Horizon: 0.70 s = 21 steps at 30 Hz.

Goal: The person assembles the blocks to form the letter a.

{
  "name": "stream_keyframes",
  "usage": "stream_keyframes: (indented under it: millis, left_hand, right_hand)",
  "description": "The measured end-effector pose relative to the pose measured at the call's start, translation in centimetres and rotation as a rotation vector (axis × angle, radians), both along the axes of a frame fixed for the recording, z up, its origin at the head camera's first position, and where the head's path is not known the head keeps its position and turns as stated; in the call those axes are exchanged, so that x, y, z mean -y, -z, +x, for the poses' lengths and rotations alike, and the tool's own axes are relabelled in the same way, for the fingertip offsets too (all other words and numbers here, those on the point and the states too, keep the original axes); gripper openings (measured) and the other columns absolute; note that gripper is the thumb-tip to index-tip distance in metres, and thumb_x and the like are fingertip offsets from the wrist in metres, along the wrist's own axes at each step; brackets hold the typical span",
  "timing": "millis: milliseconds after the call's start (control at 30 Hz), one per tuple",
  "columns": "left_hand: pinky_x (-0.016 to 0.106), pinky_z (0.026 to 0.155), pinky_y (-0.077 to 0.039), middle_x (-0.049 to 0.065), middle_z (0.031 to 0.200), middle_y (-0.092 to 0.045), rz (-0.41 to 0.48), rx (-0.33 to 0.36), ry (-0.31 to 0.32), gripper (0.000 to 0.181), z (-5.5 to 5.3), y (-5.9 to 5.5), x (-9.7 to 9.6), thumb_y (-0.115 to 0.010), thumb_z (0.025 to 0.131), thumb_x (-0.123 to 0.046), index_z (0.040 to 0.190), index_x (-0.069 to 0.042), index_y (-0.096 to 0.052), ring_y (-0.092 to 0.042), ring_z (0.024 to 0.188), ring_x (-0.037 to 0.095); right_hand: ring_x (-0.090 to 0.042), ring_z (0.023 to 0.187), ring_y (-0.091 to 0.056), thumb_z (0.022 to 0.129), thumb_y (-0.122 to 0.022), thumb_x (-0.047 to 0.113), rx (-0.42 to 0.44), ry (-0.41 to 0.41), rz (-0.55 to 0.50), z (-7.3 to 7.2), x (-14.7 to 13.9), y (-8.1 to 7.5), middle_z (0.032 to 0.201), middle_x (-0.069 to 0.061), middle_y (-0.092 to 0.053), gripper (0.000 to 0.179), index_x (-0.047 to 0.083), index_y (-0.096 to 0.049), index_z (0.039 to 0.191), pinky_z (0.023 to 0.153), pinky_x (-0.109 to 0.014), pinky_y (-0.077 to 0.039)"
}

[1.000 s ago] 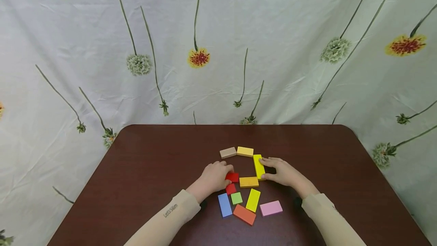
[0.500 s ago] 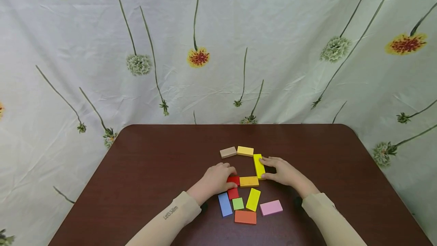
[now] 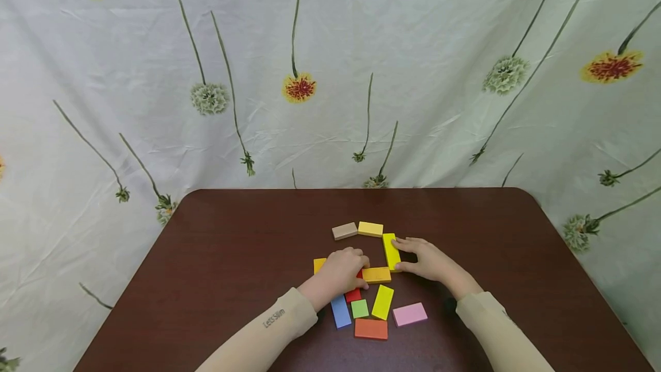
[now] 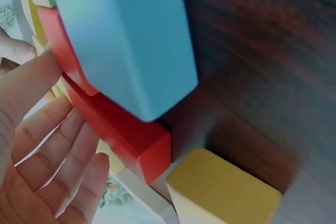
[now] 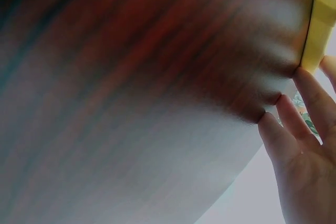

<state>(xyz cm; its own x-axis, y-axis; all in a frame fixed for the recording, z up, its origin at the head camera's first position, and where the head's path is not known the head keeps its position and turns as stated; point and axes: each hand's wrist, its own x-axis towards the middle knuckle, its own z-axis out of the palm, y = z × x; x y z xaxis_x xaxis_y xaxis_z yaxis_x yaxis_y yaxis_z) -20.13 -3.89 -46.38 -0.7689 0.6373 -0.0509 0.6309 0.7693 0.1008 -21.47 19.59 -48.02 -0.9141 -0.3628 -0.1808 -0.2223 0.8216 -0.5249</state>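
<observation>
Well, the left hand (image 3: pixel 338 271): I saw it arched low over the blocks, thumb on the near side and fingers on the far side of the long red block (image 4: pixel 128 137), a narrow hold.
Long red block: it lay flat under that hand, its right end against the orange-yellow block (image 3: pixel 376 275).
Right hand (image 3: pixel 426 260): thumb and forefinger stood wide apart, their tips touching the right side of the bright yellow block (image 3: pixel 391 252) without closing round it.
Bright yellow block: it pointed away from the person, its near end at the orange-yellow block's right end.
Far pieces: the tan block (image 3: pixel 345 231) and the pale yellow block (image 3: pixel 370 229) sat end to end, the pale one reaching the bright yellow block's far corner.
Near pieces: a small red block (image 3: pixel 353 296) lay below the left thumb, the green block (image 3: pixel 360 308) just nearer, the blue block (image 3: pixel 341 310) to its left, a second yellow block (image 3: pixel 383 302) to its right, the orange-red block (image 3: pixel 370 329) nearest the person.
Outliers: the pink block (image 3: pixel 410 314) lay off to the right; an amber block (image 3: pixel 319 265) showed partly behind the left hand.
Surroundings: a dark brown table (image 3: pixel 248 234) stood before a flower-printed cloth (image 3: pixel 434 102).
</observation>
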Motion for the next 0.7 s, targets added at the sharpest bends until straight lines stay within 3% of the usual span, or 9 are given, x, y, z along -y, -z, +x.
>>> stream_keyframes:
  millis: [267,700]
  left_hand:
    - [0.024,0.070,-0.052,-0.003,0.092,-0.067,0.017,0.034,-0.014,0.033,-0.03,0.11,-0.01,-0.083,0.079,-0.036,0.104,-0.016,-0.074,-0.055,0.079,0.010]
    - [0.021,0.069,-0.049,-0.003,0.086,-0.065,0.052,0.053,0.017,0.033,-0.42,0.32,0.08,-0.083,0.078,-0.036,0.102,-0.014,-0.075,-0.049,0.074,0.009]
  right_hand:
    - [-0.042,0.139,-0.039,0.088,-0.072,0.037,0.005,-0.001,-0.006,0.00,0.03,-0.12,0.148,-0.015,-0.050,0.066,0.009,-0.051,0.144,0.111,-0.061,-0.035]
    - [-0.041,0.139,-0.039,0.088,-0.072,0.037,0.007,0.004,0.003,0.05,0.05,-0.29,0.148,-0.014,-0.050,0.066,0.009,-0.051,0.144,0.110,-0.061,-0.035]
